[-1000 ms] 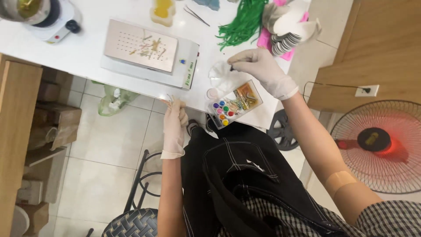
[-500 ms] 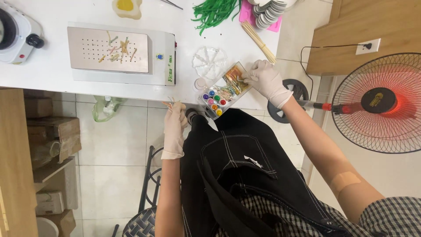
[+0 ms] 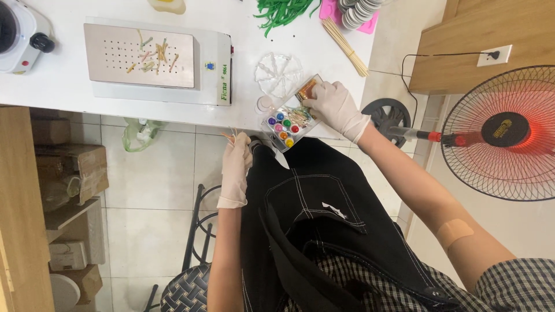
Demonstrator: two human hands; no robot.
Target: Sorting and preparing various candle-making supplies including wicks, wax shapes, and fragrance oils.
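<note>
Both my hands wear white gloves. My right hand [image 3: 334,107] rests on a small paint box [image 3: 289,120] with several coloured pots, at the front edge of the white table [image 3: 52,86]. Its fingers are closed around something thin over the box; what it is I cannot tell. A clear round palette [image 3: 278,74] lies just behind the box. My left hand [image 3: 236,163] hangs below the table edge over my lap, pinching a few thin pale sticks [image 3: 231,135].
A flat white-and-beige machine [image 3: 156,60] with coloured strips on top sits on the table. Wooden skewers [image 3: 346,39], green strands [image 3: 283,10] and a stack of round discs [image 3: 358,8] lie at the back. A red floor fan [image 3: 504,133] stands right, boxes at left.
The view has shifted so the table and things sit lower and left in frame. My right hand left the clear palette and came down onto the paint box. My left hand stayed by the table edge.
</note>
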